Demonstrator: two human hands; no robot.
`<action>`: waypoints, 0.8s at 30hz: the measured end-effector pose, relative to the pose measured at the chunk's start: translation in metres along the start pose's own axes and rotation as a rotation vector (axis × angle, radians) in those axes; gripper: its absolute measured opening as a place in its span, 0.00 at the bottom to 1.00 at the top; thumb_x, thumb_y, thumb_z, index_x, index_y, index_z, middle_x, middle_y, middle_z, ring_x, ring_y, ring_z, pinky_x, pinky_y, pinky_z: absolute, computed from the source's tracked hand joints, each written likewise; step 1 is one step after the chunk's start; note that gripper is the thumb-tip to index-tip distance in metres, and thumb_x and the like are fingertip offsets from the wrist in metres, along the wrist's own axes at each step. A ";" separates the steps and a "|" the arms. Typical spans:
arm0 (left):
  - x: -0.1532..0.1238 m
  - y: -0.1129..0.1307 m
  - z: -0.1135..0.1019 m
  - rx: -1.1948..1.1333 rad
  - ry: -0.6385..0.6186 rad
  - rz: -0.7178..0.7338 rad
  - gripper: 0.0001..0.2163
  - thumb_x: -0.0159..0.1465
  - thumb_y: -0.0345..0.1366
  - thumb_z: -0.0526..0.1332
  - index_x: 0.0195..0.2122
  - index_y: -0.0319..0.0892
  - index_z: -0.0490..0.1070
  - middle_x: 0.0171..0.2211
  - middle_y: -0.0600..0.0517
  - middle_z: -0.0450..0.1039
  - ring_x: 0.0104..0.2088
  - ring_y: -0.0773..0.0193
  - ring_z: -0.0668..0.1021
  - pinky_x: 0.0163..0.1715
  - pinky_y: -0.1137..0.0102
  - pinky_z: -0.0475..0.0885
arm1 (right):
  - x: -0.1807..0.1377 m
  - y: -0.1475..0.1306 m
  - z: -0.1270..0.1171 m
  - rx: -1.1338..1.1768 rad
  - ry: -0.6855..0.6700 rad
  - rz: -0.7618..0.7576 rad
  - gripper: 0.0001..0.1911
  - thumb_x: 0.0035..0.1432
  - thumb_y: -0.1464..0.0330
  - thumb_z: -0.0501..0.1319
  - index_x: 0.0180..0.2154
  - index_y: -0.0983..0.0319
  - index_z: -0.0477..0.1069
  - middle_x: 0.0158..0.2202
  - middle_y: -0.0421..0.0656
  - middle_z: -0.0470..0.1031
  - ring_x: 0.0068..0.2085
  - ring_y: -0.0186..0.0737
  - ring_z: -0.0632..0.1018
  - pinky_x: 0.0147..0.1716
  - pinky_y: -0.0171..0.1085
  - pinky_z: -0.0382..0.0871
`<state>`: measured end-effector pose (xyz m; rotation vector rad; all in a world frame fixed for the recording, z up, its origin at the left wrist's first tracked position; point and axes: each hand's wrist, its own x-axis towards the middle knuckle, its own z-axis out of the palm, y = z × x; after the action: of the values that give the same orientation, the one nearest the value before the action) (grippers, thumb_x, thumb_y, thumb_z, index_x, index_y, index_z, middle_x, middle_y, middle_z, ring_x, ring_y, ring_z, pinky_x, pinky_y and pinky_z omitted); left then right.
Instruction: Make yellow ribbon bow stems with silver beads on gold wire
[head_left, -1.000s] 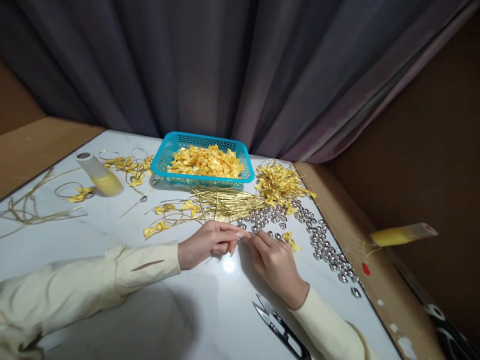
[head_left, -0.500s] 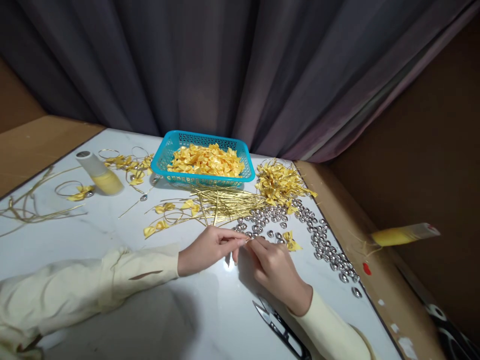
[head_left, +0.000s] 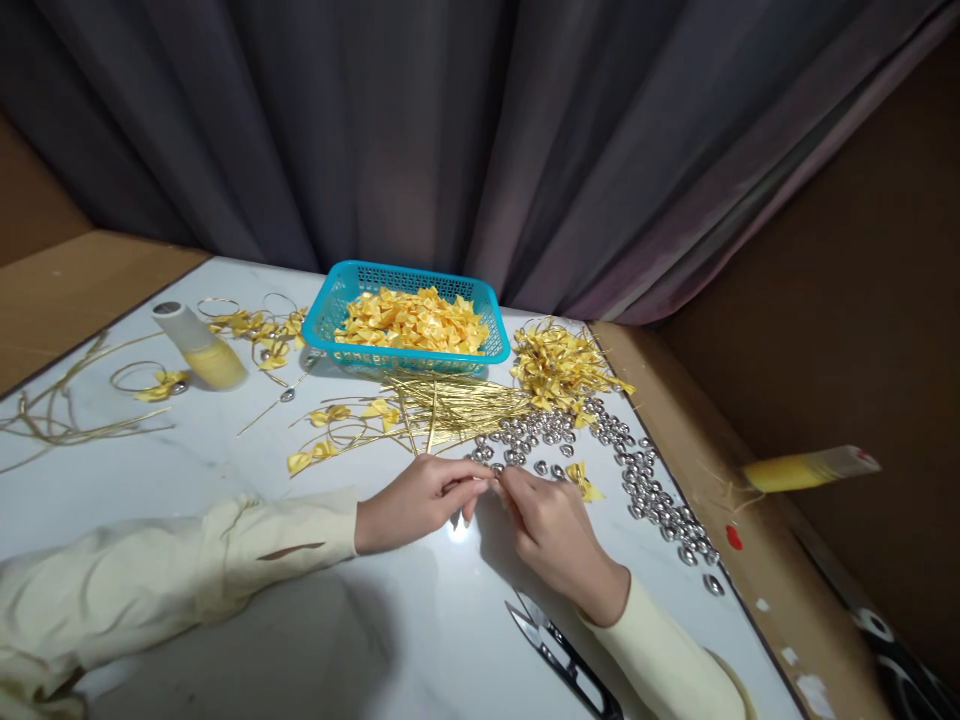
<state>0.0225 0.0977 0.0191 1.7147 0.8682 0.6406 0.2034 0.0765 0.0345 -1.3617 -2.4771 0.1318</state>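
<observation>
My left hand (head_left: pixel 427 500) and my right hand (head_left: pixel 551 530) meet fingertip to fingertip above the white table. Both are closed in a pinch, and whatever lies between the fingers is too small and covered to make out. Just beyond them spread many small silver heart-shaped pieces (head_left: pixel 536 432). A yellow ribbon bow (head_left: pixel 582 482) lies beside my right hand. Gold cords (head_left: pixel 457 405) form a bundle behind my hands, with a few bows on cord (head_left: pixel 319 450) at its left end. Black thread snips (head_left: pixel 562 655) rest near my right wrist.
A blue basket (head_left: pixel 319 325) of yellow bows stands at the back. To its right is a heap of bows on cords (head_left: pixel 559 365). A yellow glue bottle (head_left: pixel 210 360) stands left; another yellow bottle (head_left: pixel 802 470) lies right, near large scissors (head_left: pixel 885 640).
My right hand has shifted very slightly, its fingertips still against my left ones. Everything on the table lies as before.
</observation>
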 end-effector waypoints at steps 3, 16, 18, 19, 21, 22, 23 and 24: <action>-0.001 0.000 0.001 0.070 -0.023 0.037 0.11 0.64 0.35 0.52 0.42 0.39 0.72 0.20 0.56 0.66 0.21 0.71 0.67 0.24 0.77 0.62 | 0.000 -0.001 -0.001 -0.003 -0.041 0.015 0.09 0.42 0.80 0.49 0.24 0.61 0.59 0.19 0.38 0.66 0.19 0.34 0.63 0.21 0.34 0.44; 0.002 0.002 0.001 -0.026 0.049 -0.074 0.09 0.61 0.36 0.55 0.33 0.38 0.73 0.20 0.55 0.68 0.22 0.70 0.70 0.24 0.76 0.64 | 0.004 0.003 -0.008 0.200 -0.181 0.136 0.14 0.65 0.68 0.46 0.30 0.61 0.65 0.26 0.40 0.70 0.25 0.34 0.69 0.25 0.32 0.53; 0.003 0.003 0.000 -0.074 0.061 -0.111 0.09 0.61 0.36 0.56 0.32 0.38 0.73 0.20 0.55 0.68 0.22 0.70 0.70 0.25 0.76 0.65 | 0.007 0.006 -0.011 0.345 -0.212 0.134 0.13 0.65 0.67 0.47 0.36 0.61 0.68 0.33 0.42 0.72 0.32 0.35 0.72 0.31 0.32 0.59; 0.004 0.003 0.000 -0.097 0.062 -0.123 0.09 0.61 0.37 0.56 0.32 0.38 0.72 0.20 0.55 0.68 0.23 0.70 0.71 0.25 0.75 0.65 | 0.008 0.007 -0.012 0.418 -0.226 0.122 0.11 0.65 0.68 0.48 0.38 0.61 0.69 0.36 0.43 0.73 0.35 0.36 0.73 0.33 0.33 0.61; 0.004 0.004 0.000 -0.137 0.063 -0.133 0.09 0.60 0.37 0.57 0.32 0.38 0.72 0.21 0.55 0.68 0.23 0.69 0.71 0.26 0.75 0.66 | 0.011 0.008 -0.013 0.533 -0.239 0.102 0.10 0.63 0.70 0.51 0.40 0.61 0.70 0.38 0.43 0.74 0.37 0.36 0.73 0.35 0.34 0.63; 0.004 0.003 0.000 -0.150 0.062 -0.136 0.09 0.60 0.37 0.57 0.32 0.37 0.72 0.21 0.55 0.68 0.23 0.69 0.71 0.26 0.75 0.66 | 0.011 0.008 -0.014 0.571 -0.242 0.107 0.10 0.63 0.71 0.52 0.40 0.61 0.71 0.38 0.43 0.74 0.37 0.36 0.73 0.34 0.33 0.63; 0.004 0.003 0.000 -0.159 0.060 -0.140 0.09 0.60 0.37 0.57 0.32 0.37 0.72 0.21 0.55 0.68 0.24 0.69 0.71 0.26 0.74 0.66 | 0.012 0.007 -0.013 0.598 -0.241 0.120 0.10 0.62 0.71 0.52 0.39 0.61 0.72 0.37 0.43 0.75 0.36 0.35 0.73 0.33 0.33 0.63; 0.003 0.003 0.000 -0.164 0.059 -0.144 0.09 0.60 0.37 0.57 0.32 0.37 0.72 0.21 0.55 0.68 0.24 0.69 0.71 0.26 0.74 0.66 | 0.012 0.007 -0.013 0.614 -0.238 0.137 0.09 0.62 0.71 0.53 0.38 0.62 0.72 0.36 0.43 0.75 0.34 0.35 0.73 0.31 0.33 0.63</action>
<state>0.0256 0.0997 0.0221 1.4785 0.9450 0.6499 0.2076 0.0894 0.0480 -1.2817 -2.2218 1.0419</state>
